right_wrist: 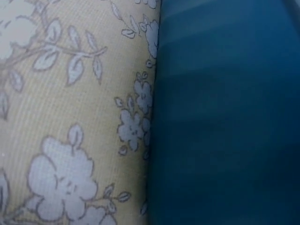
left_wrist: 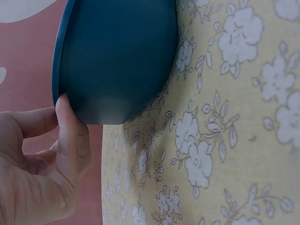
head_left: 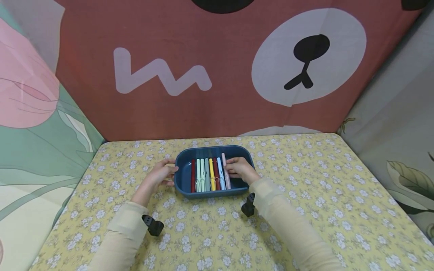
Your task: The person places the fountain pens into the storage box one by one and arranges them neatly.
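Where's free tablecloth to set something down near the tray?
Open cloth right of the blue tray out to the table edge, and behind it toward the backdrop. Crowded: inside the tray, pens plus right hand; left hand at its left rim.

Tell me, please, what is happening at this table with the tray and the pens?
A person sits at a table with a floral cloth, working at a blue tray that holds a row of coloured pens. The left hand touches the tray's left edge, its thumb against the rim in the left wrist view. The right hand reaches into the tray, its fingers at the pink pen on the right end of the row.
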Available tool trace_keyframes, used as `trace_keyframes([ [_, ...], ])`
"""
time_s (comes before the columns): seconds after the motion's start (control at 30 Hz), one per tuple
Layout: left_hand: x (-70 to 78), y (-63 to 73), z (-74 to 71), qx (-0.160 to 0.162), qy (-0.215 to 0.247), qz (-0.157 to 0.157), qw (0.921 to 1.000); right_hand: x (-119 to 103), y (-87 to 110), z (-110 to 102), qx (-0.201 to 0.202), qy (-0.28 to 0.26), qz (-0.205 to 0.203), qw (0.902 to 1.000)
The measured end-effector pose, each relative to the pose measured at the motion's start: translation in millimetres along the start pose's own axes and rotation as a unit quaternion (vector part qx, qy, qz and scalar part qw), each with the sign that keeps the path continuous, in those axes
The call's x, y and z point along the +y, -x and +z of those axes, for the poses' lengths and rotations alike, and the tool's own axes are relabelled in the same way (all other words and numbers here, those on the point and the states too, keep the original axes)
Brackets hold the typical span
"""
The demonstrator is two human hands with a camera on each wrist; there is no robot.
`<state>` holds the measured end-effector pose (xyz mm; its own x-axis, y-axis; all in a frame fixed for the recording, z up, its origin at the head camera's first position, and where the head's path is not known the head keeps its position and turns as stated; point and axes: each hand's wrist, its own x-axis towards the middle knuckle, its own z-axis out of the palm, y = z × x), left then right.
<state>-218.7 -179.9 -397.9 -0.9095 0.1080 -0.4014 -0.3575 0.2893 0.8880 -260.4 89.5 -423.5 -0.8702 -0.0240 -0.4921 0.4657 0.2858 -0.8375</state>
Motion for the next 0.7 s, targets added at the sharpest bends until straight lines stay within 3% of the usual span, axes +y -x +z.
trace_keyframes([
  [0.7,-0.1,-2.9,1.9,0.014,-0.004,-0.014,0.9998,3.1,5.9,-2.3,-0.01,0.033,-0.035,0.9988],
])
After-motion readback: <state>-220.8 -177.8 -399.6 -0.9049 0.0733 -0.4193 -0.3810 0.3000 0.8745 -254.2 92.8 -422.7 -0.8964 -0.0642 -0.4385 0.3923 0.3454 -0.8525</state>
